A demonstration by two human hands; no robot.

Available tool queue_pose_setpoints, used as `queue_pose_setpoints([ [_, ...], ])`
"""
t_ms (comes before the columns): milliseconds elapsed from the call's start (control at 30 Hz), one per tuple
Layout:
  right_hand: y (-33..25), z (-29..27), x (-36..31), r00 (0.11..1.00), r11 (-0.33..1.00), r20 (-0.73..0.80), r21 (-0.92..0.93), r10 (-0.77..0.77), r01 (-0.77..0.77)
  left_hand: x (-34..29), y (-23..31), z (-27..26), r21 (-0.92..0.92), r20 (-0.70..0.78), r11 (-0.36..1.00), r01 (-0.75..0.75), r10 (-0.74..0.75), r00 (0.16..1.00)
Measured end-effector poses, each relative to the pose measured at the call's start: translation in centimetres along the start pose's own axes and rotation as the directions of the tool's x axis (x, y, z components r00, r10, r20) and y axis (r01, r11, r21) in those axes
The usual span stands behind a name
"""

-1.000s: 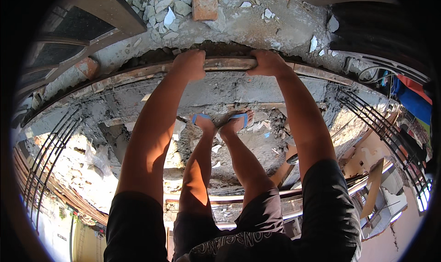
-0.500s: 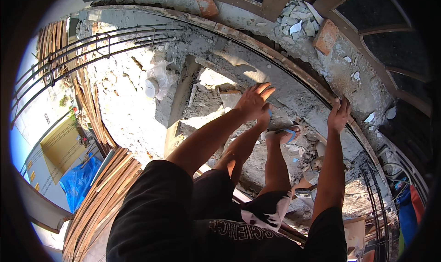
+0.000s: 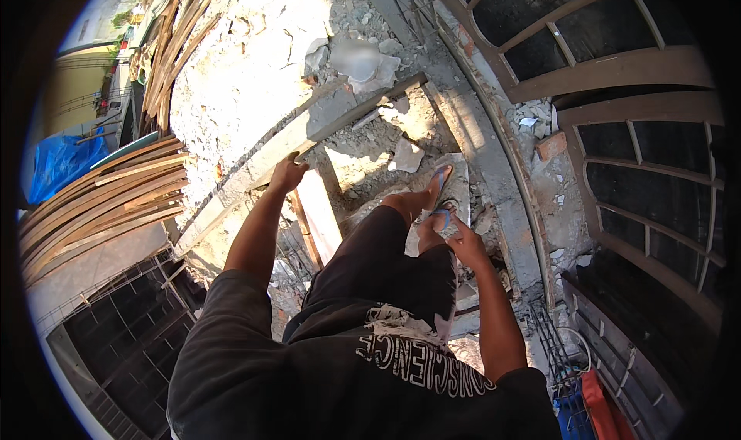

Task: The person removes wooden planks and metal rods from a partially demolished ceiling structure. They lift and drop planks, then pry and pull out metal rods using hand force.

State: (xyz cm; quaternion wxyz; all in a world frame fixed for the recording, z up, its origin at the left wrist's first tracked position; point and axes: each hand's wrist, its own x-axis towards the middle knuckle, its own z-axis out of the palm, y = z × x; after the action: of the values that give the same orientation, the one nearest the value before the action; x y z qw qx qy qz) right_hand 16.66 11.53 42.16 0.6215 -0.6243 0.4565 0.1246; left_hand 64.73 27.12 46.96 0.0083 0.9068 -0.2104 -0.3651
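My left hand (image 3: 289, 175) is out to the left over a long grey beam (image 3: 285, 143), beside the end of a pale board (image 3: 318, 212). Its fingers are apart and it holds nothing; whether it touches the beam I cannot tell. In front of my body my right hand (image 3: 468, 247) hangs beside my sandalled foot (image 3: 442, 221), index finger stretched out, nothing seen in it. Both my feet, in blue-strapped flip-flops (image 3: 440, 181), stand close together among rubble within a pit framed by concrete.
A curved concrete ledge (image 3: 513, 201) runs along the right, beside dark window frames (image 3: 648, 154) and a loose brick (image 3: 551, 146). Wooden planks (image 3: 116, 197) are stacked left, near a blue tarp (image 3: 65, 162). Steel bars (image 3: 552, 340) stand at lower right. Broken stone (image 3: 405, 156) lies ahead.
My right hand has left the ledge and come in beside my legs. My left hand has swung left from the far concrete to the beam. My body is more upright and my view has turned.
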Motion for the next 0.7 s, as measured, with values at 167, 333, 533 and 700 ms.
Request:
queue_pose_setpoints([
  [167, -33.2, -9.0, -2.6, 0.878, 0.878, 0.065, -0.028, -0.475, 0.477, -8.6, -6.9, 3.9, 0.084, -0.006, 0.996, 0.029, -0.029, 1.000],
  [333, -53.9, -9.0, -3.4, 0.836, 0.829, 0.047, -0.111, -0.546, 0.548, -10.9, -18.3, 5.2, -0.203, -0.072, 0.903, 0.380, -0.400, 0.913],
  [533, -57.0, -0.3, 9.5, 0.891, 0.904, 0.213, -0.062, -0.401, 0.422, -6.7, -26.5, 7.8, -0.328, 0.168, 0.745, 0.581, -0.559, 0.812],
  [700, -59.3, 8.7, 22.8, 0.827, 0.832, 0.508, -0.331, -0.240, 0.445, -1.5, -30.5, 8.5, -0.193, 0.275, 0.693, 0.695, -0.642, 0.716],
])
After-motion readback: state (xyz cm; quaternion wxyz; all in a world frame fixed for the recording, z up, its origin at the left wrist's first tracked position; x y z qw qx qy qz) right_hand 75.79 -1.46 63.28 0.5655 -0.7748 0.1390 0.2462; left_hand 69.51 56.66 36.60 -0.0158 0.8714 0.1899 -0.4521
